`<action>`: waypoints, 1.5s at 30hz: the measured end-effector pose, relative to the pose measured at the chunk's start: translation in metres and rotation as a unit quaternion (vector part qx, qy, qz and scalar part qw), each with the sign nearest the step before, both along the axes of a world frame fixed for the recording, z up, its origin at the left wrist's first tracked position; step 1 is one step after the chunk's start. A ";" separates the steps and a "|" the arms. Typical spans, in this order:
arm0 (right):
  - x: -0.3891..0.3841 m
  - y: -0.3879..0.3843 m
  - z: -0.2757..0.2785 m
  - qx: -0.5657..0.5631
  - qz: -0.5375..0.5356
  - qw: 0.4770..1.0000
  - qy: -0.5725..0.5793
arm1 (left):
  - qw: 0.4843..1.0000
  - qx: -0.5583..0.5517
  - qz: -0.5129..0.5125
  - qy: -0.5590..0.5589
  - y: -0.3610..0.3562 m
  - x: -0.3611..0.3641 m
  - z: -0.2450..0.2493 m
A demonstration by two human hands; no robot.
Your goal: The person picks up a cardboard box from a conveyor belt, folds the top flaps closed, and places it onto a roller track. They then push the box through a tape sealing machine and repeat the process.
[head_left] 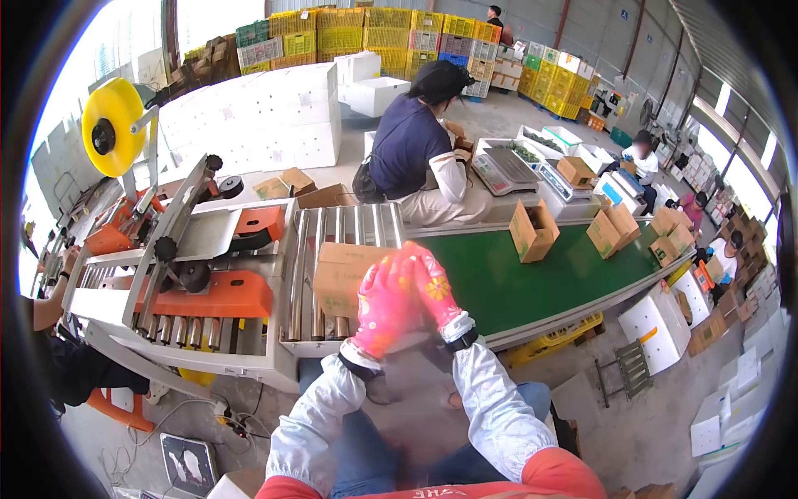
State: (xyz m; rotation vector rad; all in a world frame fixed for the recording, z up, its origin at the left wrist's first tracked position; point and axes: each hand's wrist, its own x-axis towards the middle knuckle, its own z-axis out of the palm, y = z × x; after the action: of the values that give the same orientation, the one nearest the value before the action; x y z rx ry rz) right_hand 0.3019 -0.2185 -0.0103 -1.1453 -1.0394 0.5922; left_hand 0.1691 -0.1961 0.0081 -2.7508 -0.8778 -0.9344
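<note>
Both of my hands wear pink gloves with a flower print and come together in front of me, at the right side of a closed cardboard box [337, 279]. My left hand [384, 301] overlaps that box's right part in the head view; contact with it is not clear. Against it leans my right hand [430, 287], its fingertips meeting the left ones. The finger ends point away from me and are partly hidden, so their grip does not show. Under the box run the metal rollers [303, 241] of a conveyor.
On my left stands a box-taping machine [204, 274] with a yellow tape roll [112, 126]. A green belt [490, 287] to my right carries several open cardboard boxes [534, 233]. Across the line sits a person [416, 145] beside a scale [507, 170]. A folding stool [625, 374] is at lower right.
</note>
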 end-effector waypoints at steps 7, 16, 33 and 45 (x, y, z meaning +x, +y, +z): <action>-0.009 -0.004 -0.075 -0.218 -0.025 0.777 -0.590 | 0.995 -0.006 0.101 -0.004 0.114 -0.041 0.001; -0.015 -0.018 -0.067 -0.196 -0.046 0.806 -0.557 | 0.960 0.009 0.258 0.107 0.186 -0.119 -0.013; 0.302 -0.079 -0.161 -0.280 -0.370 0.764 -0.450 | 0.989 -0.134 -0.024 -0.061 0.014 -0.017 -0.070; 0.467 -0.020 -0.156 -0.478 -0.367 0.626 -0.495 | 0.987 -0.156 0.032 0.024 0.009 -0.012 -0.064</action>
State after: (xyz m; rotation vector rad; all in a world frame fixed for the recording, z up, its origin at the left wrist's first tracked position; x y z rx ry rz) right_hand 0.7685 -0.2386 -0.1665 -2.8733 -0.9492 -0.3497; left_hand 0.1573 -0.1870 -0.0557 -2.9632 -1.1888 -0.7750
